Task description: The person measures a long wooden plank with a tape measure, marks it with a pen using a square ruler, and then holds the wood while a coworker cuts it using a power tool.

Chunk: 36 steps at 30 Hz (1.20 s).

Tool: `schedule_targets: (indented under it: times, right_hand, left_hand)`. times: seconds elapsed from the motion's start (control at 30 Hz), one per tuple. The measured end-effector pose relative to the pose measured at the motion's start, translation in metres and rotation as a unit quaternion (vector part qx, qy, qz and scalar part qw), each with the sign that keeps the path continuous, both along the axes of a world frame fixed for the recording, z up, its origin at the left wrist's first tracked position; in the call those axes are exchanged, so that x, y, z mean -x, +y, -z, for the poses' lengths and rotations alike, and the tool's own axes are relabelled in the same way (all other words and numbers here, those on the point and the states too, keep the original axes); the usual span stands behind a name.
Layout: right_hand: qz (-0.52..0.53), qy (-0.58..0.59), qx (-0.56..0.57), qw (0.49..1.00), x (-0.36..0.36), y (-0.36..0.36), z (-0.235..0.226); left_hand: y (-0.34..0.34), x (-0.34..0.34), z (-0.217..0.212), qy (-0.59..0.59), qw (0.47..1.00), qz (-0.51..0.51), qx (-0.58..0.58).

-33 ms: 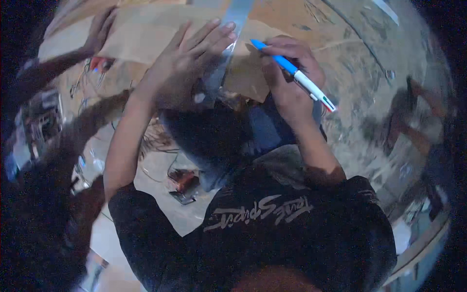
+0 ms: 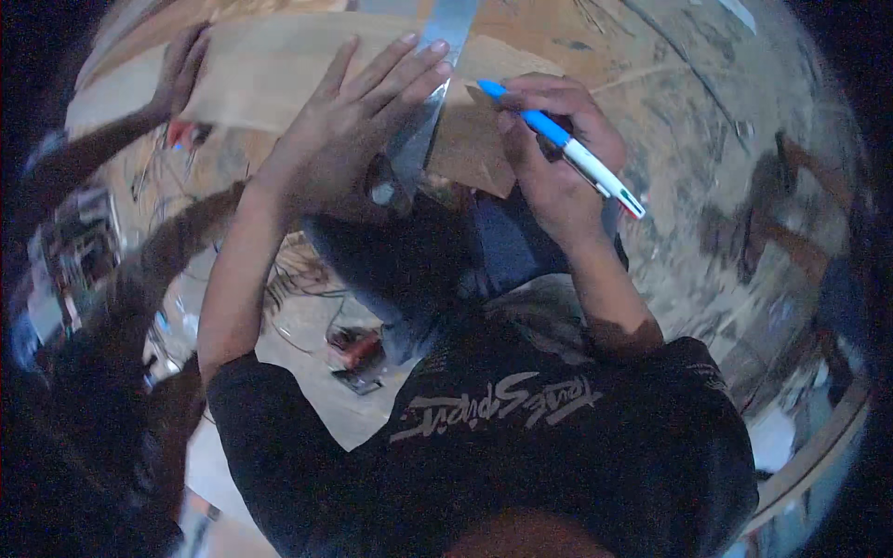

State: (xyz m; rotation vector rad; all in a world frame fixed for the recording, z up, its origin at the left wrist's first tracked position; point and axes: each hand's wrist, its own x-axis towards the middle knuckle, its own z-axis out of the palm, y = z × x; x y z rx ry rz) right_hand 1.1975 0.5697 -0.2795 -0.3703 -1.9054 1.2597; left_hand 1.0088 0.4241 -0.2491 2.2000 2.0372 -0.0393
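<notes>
Cardboard, one flat brown sheet [image 2: 279,84], spreads across the worn floor, its near corner by my knees. One long metal ruler [image 2: 423,112] lies over it, pinned under my left hand [image 2: 349,121], fingers spread flat. My right hand [image 2: 549,158] grips one blue-and-white pen [image 2: 563,149] beside the ruler's edge. Another person's hand [image 2: 181,70] presses the sheet's far-left edge.

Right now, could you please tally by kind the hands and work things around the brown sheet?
Hands: 3 (left hand, right hand, another person's hand)
Metal ruler: 1
Blue-and-white pen: 1
Brown sheet: 1
Total: 6
</notes>
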Motion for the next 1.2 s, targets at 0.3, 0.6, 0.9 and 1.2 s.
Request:
schedule_targets:
  times: [0.3,0.6,0.9,1.2]
  right_hand:
    - [0.185,0.027,-0.072,0.980,0.019,-0.025,0.016]
    - [0.152,0.096,0.161,0.970,0.022,-0.032,0.021]
    - [0.242,0.047,-0.069,0.967,0.030,-0.028,-0.002]
    - [0.030,-0.202,-0.316,0.927,-0.001,-0.079,0.005]
  left_hand:
    - [0.017,0.018,0.005,0.015,0.995,0.092,-0.035]
    - [-0.002,0.049,0.030,-0.291,0.895,0.001,-0.339]
    - [0.016,0.032,0.021,-0.300,0.922,0.118,-0.215]
    - [-0.003,0.023,-0.001,-0.123,0.986,0.098,-0.057]
